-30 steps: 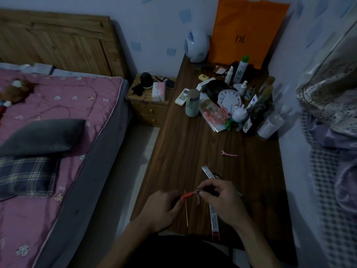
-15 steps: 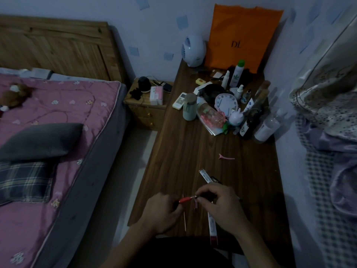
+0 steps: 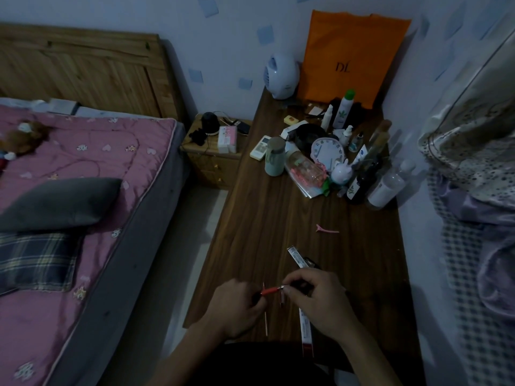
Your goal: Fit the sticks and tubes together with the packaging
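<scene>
red pen piece (image 3: 269,290) is pinched at both ends above the near edge of a dark wood-grain desk (image 3: 278,224), beside a bed with a pink quilt (image 3: 83,168). an orange bag (image 3: 351,54) marked "dl" leans on the back wall. left hand (image 3: 237,310) grips the lower-left end, right hand (image 3: 320,299) the metal tip. long axis runs left-right, tip slightly raised to the right. a long white strip (image 3: 296,256) lies under the right hand.
</scene>
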Available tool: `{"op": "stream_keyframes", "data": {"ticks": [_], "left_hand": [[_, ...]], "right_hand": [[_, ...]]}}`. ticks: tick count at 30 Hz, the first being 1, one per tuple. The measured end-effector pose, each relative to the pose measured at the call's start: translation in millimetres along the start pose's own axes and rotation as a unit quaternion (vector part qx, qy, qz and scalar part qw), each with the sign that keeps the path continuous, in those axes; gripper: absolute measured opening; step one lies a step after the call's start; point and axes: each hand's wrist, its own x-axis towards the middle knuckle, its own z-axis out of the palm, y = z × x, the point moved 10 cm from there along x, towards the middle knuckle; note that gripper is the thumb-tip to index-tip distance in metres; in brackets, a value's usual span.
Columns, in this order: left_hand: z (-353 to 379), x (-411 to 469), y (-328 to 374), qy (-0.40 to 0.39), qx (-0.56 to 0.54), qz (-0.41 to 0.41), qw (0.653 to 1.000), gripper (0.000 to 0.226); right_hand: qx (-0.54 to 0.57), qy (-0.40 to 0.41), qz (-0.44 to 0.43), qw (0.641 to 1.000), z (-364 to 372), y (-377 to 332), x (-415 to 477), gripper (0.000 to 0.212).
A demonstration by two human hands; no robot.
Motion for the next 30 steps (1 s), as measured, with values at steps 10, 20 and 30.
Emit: {"op": "stream_keyframes", "data": {"ticks": [10, 20, 30], "left_hand": [[-0.5, 2.4, 7.7, -0.04, -0.012, 0.002, 0.999, 0.037], [-0.9, 1.8, 5.9, -0.027, 0.009, 0.004, 1.0, 0.035], [-0.4, -2.4, 3.6, -0.031, 0.008, 0.007, 0.999, 0.032]], "right_hand": [[-0.022, -0.015, 0.016, 1.0, 4.6, 8.6, -1.6, 0.014], [0.052, -0.015, 0.034, 0.998, 4.0, 19.1, -3.0, 0.024], [0.052, -0.011, 0.032, 0.998, 9.6, 17.0, -3.5, 0.022]]}}
